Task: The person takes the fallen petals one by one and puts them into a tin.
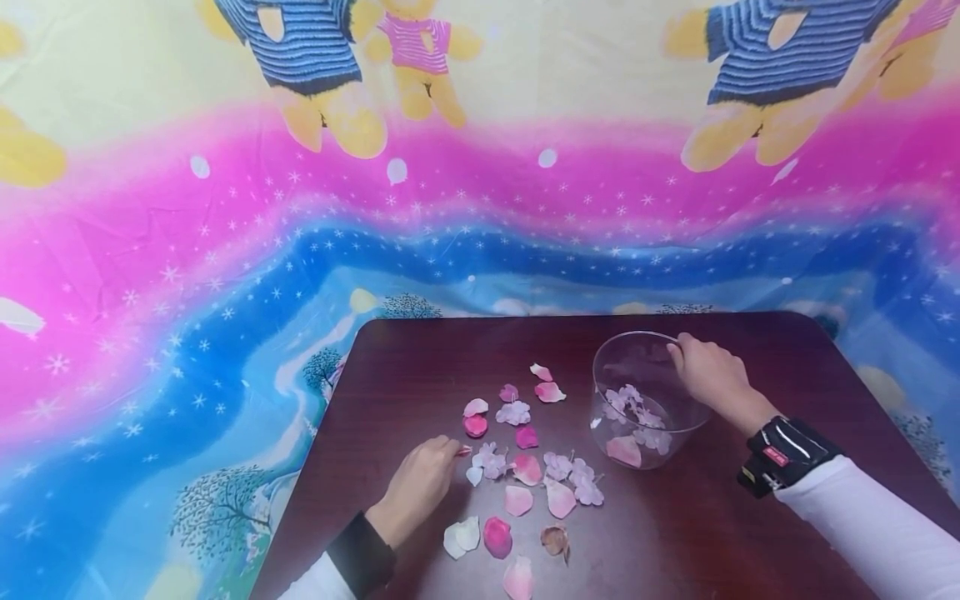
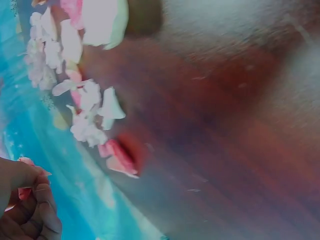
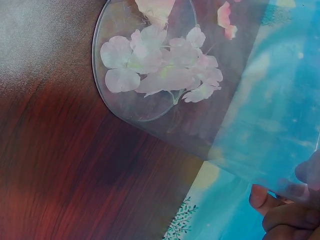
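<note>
The right hand (image 1: 711, 374) grips the rim of the clear bowl (image 1: 637, 358) so it stays put. Left of the bowl, the left hand (image 1: 420, 483) pinches a pink petal (image 1: 464, 450) off the table (image 1: 712, 533), fingers closed on it

A clear glass bowl (image 1: 648, 400) stands upright on the right, pale blossoms inside — gripped at its far rim. Pink and white petals (image 1: 525, 467) lie scattered left of it — one pinched.
</note>
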